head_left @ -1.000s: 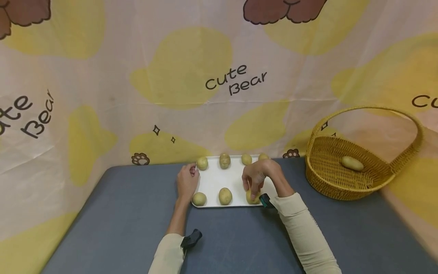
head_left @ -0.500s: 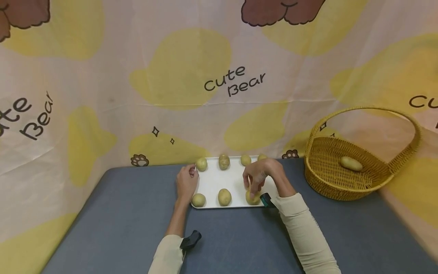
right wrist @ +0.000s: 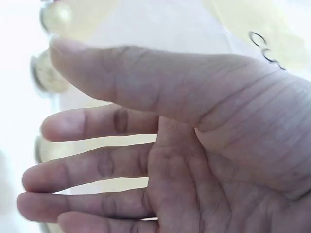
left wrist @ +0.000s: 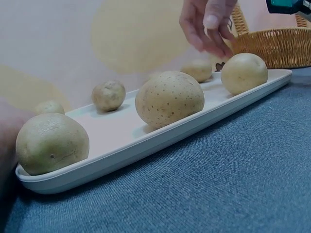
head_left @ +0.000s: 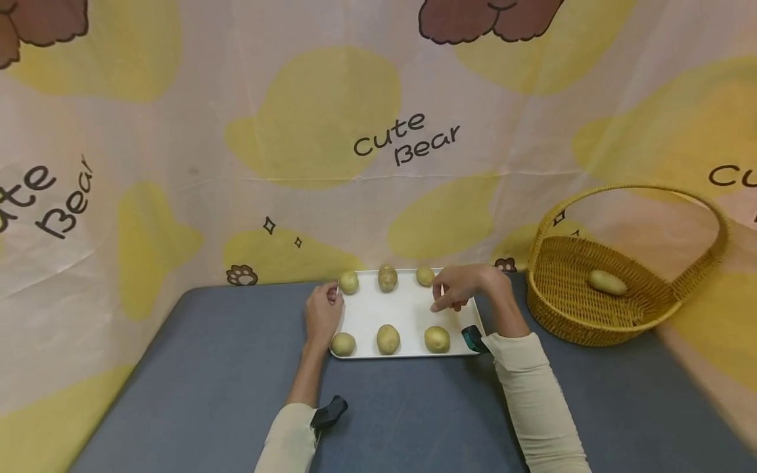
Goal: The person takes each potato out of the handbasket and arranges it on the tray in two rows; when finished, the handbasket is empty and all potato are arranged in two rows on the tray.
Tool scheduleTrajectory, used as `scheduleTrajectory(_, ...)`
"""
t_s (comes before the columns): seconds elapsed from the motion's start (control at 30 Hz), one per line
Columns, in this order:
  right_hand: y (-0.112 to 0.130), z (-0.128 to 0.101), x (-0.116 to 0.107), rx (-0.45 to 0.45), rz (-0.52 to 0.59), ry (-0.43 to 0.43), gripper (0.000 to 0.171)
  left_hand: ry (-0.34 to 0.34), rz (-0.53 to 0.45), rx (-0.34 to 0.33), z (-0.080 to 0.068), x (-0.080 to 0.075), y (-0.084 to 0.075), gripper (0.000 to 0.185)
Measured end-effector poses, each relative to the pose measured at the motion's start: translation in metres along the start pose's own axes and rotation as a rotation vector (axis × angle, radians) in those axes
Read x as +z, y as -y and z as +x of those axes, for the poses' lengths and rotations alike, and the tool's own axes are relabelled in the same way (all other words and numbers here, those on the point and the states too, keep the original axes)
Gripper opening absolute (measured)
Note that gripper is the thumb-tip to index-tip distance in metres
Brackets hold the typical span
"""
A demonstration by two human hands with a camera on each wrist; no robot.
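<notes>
White rectangular plastic tray [head_left: 408,309] lies on grey cloth-covered table [head_left: 236,387], at the far edge, against the printed bear-pattern backdrop sheet [head_left: 319,131]. On tray: near row of three yellow-brown potatoes [head_left: 388,338]; far row of three more [head_left: 387,278]. Left hand [head_left: 323,312] rests at the tray's left edge. Right hand [head_left: 464,287] is above the tray's far right part. Woven yellow wicker basket with hoop handle [head_left: 621,263] stands right of tray, apart from it; one elongated potato [head_left: 606,282] lies in it.
</notes>
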State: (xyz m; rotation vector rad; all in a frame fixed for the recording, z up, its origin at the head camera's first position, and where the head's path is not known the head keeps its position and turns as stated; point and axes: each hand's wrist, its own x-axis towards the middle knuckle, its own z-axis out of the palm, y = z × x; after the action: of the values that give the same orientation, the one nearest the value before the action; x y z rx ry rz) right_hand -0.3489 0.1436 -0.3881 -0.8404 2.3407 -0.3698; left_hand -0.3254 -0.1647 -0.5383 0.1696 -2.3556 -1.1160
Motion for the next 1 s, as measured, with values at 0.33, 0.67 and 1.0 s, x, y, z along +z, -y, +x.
scheduleTrajectory(0.33,-0.023,-0.057,-0.012,-0.081,0.124,-0.34,0.022,0.031,0.001,-0.017,-0.002,0.0,0.0,0.026)
scheduleTrajectory(0.67,-0.047,-0.109,-0.021,0.046,0.132,-0.811,0.03,0.025,0.003,-0.012,-0.002,0.001,-0.003,0.025)
scheduleTrajectory(1.0,-0.084,-0.137,-0.011,0.33,0.209,-1.137,0.044,0.007,0.016,0.003,-0.003,-0.001,-0.003,0.024)
